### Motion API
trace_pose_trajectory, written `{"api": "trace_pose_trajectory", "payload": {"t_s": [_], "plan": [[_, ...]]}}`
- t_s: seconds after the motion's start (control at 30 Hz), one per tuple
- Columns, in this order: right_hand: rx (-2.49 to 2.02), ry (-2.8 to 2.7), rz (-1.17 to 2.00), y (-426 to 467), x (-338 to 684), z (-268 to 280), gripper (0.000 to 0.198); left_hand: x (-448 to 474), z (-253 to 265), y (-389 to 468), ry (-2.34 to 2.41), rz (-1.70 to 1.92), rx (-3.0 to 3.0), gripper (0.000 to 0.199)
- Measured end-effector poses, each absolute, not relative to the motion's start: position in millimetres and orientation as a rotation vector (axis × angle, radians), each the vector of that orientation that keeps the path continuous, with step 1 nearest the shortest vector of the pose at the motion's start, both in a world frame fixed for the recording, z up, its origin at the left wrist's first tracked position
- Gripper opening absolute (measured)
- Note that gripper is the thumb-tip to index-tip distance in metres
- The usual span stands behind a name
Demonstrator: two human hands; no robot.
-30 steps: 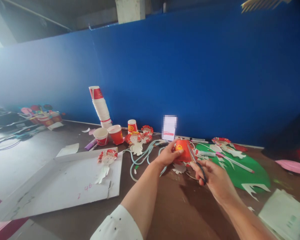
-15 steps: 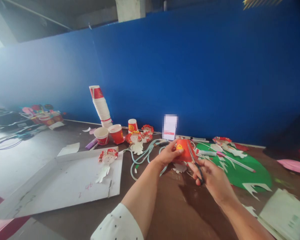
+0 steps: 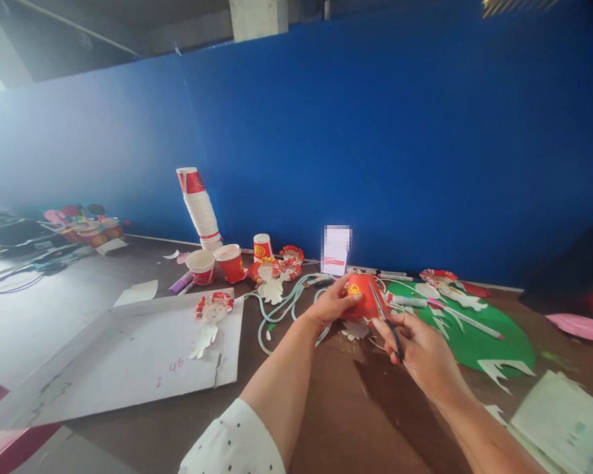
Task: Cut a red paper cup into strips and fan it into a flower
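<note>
My left hand (image 3: 337,301) grips a red paper cup (image 3: 364,293) with a yellow mark from its left side, thumb across the front. In my right hand (image 3: 415,342) is a pair of scissors (image 3: 381,309) with dark handles. Its blades point up and lie against the cup's red face; I cannot tell whether they cut into it. Below the cup, a white paper cutout (image 3: 354,330) lies on the brown table (image 3: 336,408). Pale blue cables (image 3: 287,309) loop just left of my left wrist.
A leaning stack of paper cups (image 3: 200,209) rises at the back beside single cups (image 3: 230,262). White cardboard (image 3: 143,362) with a paper figure (image 3: 212,319) lies left. A phone (image 3: 335,253) stands against the blue partition (image 3: 400,131). A green disc (image 3: 499,329) with pens and scraps is right.
Almost nothing differs. Both hands keep the same hold on the cup and the scissors, and the whole view has shifted only slightly.
</note>
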State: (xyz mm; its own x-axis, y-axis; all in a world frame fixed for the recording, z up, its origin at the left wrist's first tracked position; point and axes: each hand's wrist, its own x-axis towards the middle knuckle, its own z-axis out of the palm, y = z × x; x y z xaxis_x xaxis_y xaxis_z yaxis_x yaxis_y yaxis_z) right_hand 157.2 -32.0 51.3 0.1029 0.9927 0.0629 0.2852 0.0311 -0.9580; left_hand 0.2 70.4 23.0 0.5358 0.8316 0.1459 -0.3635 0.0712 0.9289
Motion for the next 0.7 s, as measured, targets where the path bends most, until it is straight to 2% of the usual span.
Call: {"api": "trace_pose_trajectory", "payload": {"t_s": [0.5,0.7], "plan": [[-1.412,-1.312,1.01,-36.5,153.6,61.0,0.029,0.3,26.2,68.5,0.528,1.012,1.095,0.089],[-1.361,-1.25,1.063,-35.9,155.7,63.9,0.026,-4.0,29.0,63.9,0.574,1.024,1.137,0.072]]}}
